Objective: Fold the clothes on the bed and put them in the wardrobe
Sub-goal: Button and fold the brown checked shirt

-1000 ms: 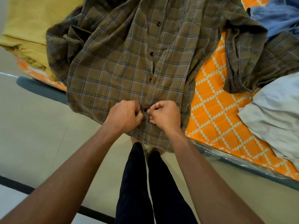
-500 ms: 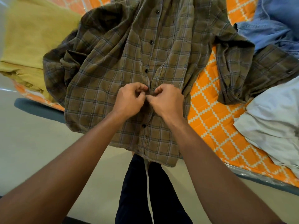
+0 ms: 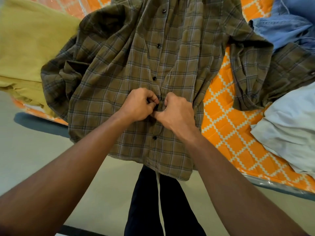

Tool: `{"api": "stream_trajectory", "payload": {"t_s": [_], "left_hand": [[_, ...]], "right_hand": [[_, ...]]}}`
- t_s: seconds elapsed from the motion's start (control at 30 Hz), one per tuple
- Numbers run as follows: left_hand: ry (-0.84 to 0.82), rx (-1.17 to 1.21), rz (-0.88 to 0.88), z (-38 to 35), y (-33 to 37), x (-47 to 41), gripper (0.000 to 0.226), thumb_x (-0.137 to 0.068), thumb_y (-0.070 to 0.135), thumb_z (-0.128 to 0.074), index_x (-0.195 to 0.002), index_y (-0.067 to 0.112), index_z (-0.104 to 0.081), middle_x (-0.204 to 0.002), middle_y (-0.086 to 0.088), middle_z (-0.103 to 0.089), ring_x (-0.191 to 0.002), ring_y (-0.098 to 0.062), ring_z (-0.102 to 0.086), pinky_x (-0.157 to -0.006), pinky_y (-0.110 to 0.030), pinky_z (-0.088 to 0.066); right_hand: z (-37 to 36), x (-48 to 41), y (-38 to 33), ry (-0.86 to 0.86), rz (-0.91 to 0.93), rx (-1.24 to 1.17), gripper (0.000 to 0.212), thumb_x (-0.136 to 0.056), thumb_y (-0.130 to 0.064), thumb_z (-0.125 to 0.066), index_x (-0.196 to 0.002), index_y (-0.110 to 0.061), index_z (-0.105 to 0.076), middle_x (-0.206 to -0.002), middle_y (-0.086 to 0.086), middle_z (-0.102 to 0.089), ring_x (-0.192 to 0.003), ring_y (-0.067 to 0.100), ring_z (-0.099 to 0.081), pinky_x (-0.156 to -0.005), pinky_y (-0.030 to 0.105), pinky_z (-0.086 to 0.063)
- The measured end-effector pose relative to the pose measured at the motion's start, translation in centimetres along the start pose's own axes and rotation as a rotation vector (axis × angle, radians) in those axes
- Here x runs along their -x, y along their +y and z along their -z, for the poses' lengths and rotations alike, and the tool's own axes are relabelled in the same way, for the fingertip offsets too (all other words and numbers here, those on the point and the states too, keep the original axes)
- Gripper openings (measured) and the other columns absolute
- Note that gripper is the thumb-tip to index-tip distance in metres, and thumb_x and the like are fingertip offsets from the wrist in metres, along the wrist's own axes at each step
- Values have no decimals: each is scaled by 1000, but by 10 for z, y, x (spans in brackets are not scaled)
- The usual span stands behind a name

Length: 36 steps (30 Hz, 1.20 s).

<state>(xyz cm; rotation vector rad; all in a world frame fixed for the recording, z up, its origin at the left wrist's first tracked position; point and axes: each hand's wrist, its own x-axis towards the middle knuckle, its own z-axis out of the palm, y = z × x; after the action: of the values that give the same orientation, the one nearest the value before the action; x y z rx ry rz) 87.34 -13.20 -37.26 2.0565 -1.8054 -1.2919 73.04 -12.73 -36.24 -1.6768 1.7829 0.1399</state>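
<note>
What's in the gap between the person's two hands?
Head view: the plaid shirt, its button strip pinched by left hand and right hand.

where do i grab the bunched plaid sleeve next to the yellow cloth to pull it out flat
Likely what looks like the cuff end of the plaid shirt, pinched from the left, across the yellow cloth. The sleeve lies doubled back on itself in a heap there, so drawing its free end outward should open it; a mid-heap grip would just drag the bunch.

Soft even daylight, sharp centre (edges bowed, perhaps slightly blurred).
</note>
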Motion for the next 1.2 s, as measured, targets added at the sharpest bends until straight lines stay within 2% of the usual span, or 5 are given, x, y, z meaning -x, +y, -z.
{"api": "stream_trajectory", "payload": {"t_s": [0.2, 0.33, 0.5, 0.83, 1.2], "left_hand": [[-16, 39, 52, 1, -1, -1, 10, -89, 15, -75, -97, 18, -77, -81, 10, -67, -70, 1, -60, -59, -1, -40], [2, -44, 21, -4, 2, -1, 9, -86, 18, -75, -94, 22, -74, -82, 9, -66, -73, -5, -62, -75, -24, -57], [60, -160, -55, -12, 7, 8, 14, -89, 14, -69, -103, 15, -73, -96, 2, -65, -88, -19, -63, -82, -37, -55], [134, 242, 136, -18, -1, 8, 7, -89, 14, -74, -91, 20, -75, -79, 14, -68, -75, 1, -64, -65, -6, -47], [106, 293, 188, -18, -3, 4, 6, -90, 17, -74, -91, 22, -76, -83, 5, -74, -80, -5, -69, -73, -20, -56]], "right_hand": [[-3, 5, -5, 54, -33, -48, 36, -83, -37, -74, -108, -13, -65, -99, 8, -71, -97, 31, -66, -73, 34, -51], [-1, 10, 0, 110, -30, -134, 13, -88, -33, -69, -88, -20, -72, -78, -3, -70, -79, 19, -65, -66, 25, -39], [-4, 12, 5, 119, -76, -300, 21, -90, -25, -72, -72, -16, -75, -63, -4, -69, -63, 11, -66, -67, 26, -54], [-24, 6, 8, 110, -260, -722, 14, -87, -22, -80, -74, -22, -75, -64, -5, -73, -65, 9, -73, -71, 40, -64], [-38, 9, 7, 173, -288, -962, 6, -89, -13, -78, -87, -19, -78, -70, -5, -74, -65, 6, -71, -71, 34, -63]]}}
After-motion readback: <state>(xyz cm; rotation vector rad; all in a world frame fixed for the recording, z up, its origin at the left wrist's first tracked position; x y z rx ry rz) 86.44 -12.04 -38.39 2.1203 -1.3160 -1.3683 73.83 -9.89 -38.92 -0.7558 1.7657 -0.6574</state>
